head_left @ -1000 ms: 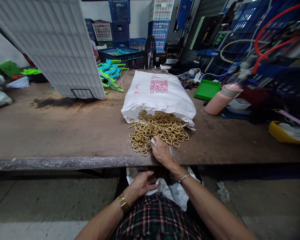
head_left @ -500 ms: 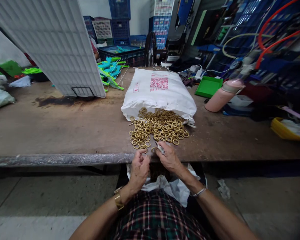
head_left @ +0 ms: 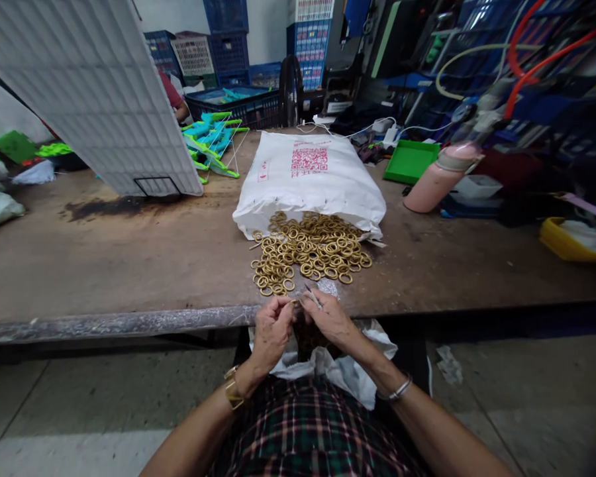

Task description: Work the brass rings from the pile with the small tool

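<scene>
A pile of brass-coloured rings (head_left: 310, 252) spills from the mouth of a white woven sack (head_left: 350, 175) lying on the table. Close to the table's front edge, my left hand (head_left: 271, 336) is closed, its thumb and forefinger pinching a brass-coloured ring (head_left: 293, 301) mostly hidden by the fingertips. My right hand (head_left: 335, 322) is closed on a slim tool with a dark pointed tip (head_left: 308, 290); its exact kind does not show. Both sets of fingertips nearly meet. Below them, an opened white bag (head_left: 365, 371) with dark contents lies in my lap.
A pale ribbed panel (head_left: 114, 99) stands left, beside green and turquoise plastic parts (head_left: 211, 142). To the right are a green tray (head_left: 411, 161), a pink bottle (head_left: 437, 180) and a yellow container (head_left: 573, 242). Behind the panel, a person's arm (head_left: 179, 106) shows.
My hands have come together, with the right fingertips moving left to meet the ring at the left fingertips. A piece formerly seen apart at the right fingertips no longer shows separately. The view has shifted slightly.
</scene>
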Demonstrator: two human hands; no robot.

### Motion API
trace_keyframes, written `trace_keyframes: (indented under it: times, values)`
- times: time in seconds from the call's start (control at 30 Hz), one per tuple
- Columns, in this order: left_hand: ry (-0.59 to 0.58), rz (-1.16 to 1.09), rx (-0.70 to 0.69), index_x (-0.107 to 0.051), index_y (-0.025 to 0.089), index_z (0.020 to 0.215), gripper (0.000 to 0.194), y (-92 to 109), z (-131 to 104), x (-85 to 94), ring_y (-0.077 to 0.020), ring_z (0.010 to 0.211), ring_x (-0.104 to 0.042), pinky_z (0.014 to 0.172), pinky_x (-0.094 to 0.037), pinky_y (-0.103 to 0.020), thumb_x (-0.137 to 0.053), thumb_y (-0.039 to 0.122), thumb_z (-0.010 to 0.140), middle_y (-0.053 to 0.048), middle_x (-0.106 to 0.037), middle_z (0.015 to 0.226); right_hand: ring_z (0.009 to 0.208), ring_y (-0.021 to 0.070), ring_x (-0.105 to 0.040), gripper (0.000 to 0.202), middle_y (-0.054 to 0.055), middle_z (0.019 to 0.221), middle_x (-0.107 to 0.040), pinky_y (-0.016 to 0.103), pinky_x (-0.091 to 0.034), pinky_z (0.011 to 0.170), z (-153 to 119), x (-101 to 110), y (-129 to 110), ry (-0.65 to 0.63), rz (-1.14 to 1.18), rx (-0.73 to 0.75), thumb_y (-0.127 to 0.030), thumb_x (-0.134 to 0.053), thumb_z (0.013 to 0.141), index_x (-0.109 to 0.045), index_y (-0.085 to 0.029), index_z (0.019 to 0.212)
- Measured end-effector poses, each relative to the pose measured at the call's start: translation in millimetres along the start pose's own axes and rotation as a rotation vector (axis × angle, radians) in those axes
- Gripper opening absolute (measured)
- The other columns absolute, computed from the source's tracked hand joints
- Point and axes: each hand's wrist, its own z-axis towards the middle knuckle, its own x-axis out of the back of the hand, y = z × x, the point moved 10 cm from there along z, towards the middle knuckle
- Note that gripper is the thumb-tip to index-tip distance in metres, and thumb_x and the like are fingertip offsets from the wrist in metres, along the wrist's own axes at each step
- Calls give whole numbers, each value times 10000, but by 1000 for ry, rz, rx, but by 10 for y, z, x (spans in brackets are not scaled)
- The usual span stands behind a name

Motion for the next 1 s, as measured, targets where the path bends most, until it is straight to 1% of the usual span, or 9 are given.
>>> trace_keyframes:
  times: [0.1,0.2,0.33,0.43,0.63,0.73,0.83,0.9,1.0]
  values:
    - [-25,38,-33,-561,142,776,254,58,-12,-55,-43,409,-395,406,-321,-170,-546,396,765,41,-508,551,476,85,-374,349,-47,505,-440,217,-310,500,-6,-74,106,-38,152,-84,-437,-377,833,-453,-184,605]
    - [-69,34,15,-557,137,759,258,16,-26,-112,-43,409,-413,402,-329,-170,-551,395,761,29,-528,575,482,83,-389,308,-47,526,-460,215,-314,497,-3,-85,154,-17,234,-105,-425,-414,808,-467,-181,628]
    - [-140,-25,102,-527,146,751,306,-94,-42,-179,-43,384,-406,376,-316,-170,-537,452,758,36,-516,565,525,89,-404,235,-49,545,-451,214,-315,513,1,-15,122,38,142,-59,-369,-467,768,-464,-184,624]
    - [-166,-96,136,-496,157,724,315,-145,-45,-204,-42,377,-394,363,-306,-168,-537,468,755,43,-507,560,531,91,-400,216,-49,539,-446,214,-316,515,-10,11,65,44,79,-29,-340,-460,766,-470,-184,617]
    - [-198,-231,136,-487,159,723,330,-147,-85,-252,-35,386,-369,368,-298,-171,-566,479,734,53,-477,568,526,92,-444,234,-37,548,-487,216,-353,533,-8,14,-2,23,141,-13,-332,-418,788,-475,-178,620]
    - [-207,-274,145,-474,163,730,336,-144,-103,-268,-33,391,-365,374,-300,-168,-575,484,729,56,-471,567,526,98,-449,225,-33,543,-489,218,-349,538,-3,75,2,65,51,2,-320,-407,794,-475,-183,629]
    - [-182,-291,149,-448,170,721,344,-123,-95,-244,-34,396,-369,376,-299,-165,-593,483,716,58,-474,566,521,104,-426,198,-32,539,-466,219,-318,530,-37,146,-25,117,-161,52,-276,-394,802,-453,-197,631]
    - [-160,-289,138,-442,172,715,350,-97,-80,-219,-36,406,-377,380,-302,-164,-602,483,708,57,-477,569,516,109,-417,169,-28,543,-469,219,-298,525,-75,107,-69,80,-316,113,-225,-384,798,-462,-201,649]
    - [-136,-279,107,-448,169,716,340,-67,-57,-189,-39,418,-384,384,-312,-166,-601,473,713,51,-486,582,539,117,-463,148,-9,583,-528,216,-298,540,-129,-16,-92,-26,-454,164,-160,-379,773,-502,-201,704]
